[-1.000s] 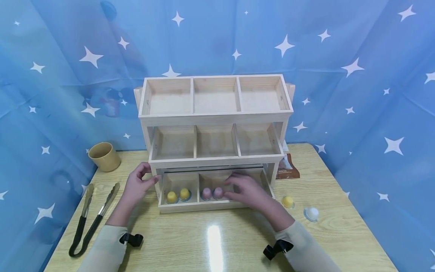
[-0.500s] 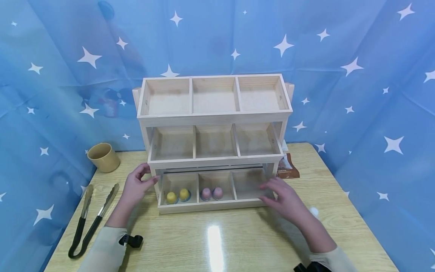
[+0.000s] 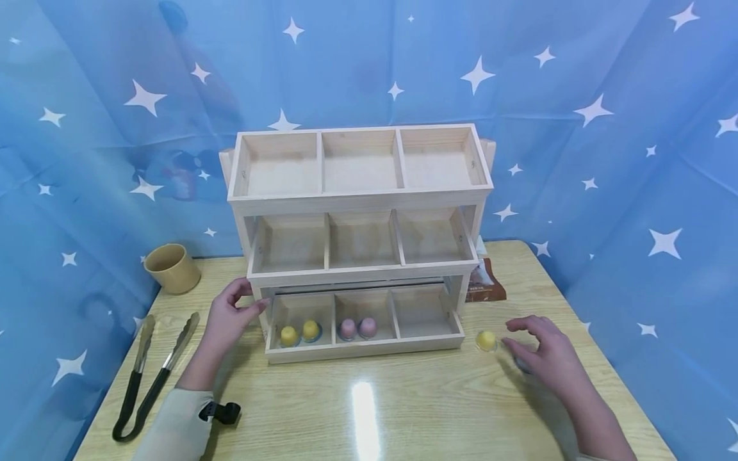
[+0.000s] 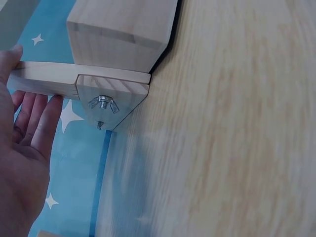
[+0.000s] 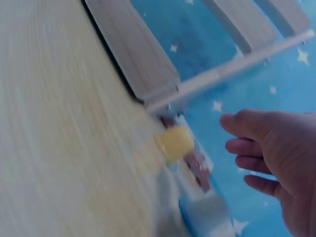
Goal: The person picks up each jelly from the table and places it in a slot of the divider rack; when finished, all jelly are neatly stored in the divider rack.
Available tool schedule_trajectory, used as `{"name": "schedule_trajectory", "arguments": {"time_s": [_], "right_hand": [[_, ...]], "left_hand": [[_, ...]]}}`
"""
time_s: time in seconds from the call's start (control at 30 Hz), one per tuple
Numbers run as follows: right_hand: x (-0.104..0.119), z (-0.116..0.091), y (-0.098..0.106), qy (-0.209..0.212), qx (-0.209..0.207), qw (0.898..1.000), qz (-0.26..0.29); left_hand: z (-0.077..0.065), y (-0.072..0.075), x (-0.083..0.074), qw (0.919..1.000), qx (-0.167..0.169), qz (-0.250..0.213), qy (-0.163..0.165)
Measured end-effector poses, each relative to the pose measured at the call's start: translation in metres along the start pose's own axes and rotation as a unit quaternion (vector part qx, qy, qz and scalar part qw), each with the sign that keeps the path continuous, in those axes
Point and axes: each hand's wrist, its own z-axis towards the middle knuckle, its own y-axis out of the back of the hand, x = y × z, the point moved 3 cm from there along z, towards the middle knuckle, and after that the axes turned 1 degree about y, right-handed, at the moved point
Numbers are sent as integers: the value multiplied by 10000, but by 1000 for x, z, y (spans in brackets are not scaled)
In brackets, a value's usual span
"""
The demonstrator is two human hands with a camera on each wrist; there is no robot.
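Observation:
My left hand grips the left upright of a three-tier wooden shelf. In the left wrist view, thumb and fingers lie on either side of that wooden upright. Over the table on the right, my right hand holds nothing, its fingers loosely bent. Under its fingertips is a small white jelly-like cup, mostly hidden in the head view. Just left stands a yellow one. In the bottom tier, two yellow cups sit in the left compartment and two pink cups in the middle one.
Black-handled tongs lie spread on the left of the table, with a tan cup behind them. A brown packet lies behind the shelf's right side. A blue starry curtain closes off the back and sides.
My right hand has left the bottom tier and moved right, out over the loose cups on the table. The left hand keeps its grip on the shelf.

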Motion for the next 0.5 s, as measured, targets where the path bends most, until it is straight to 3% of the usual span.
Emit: {"name": "schedule_trajectory", "arguments": {"time_s": [0.17, 0.5], "right_hand": [[-17, -11, 2, -537, 471, 9974, 17], [-39, -28, 4, -1168, 1283, 9848, -45]], "left_hand": [[0, 0, -1, 9999, -51, 15, 90], [1, -2, -2, 9996, -147, 86, 227]]}}
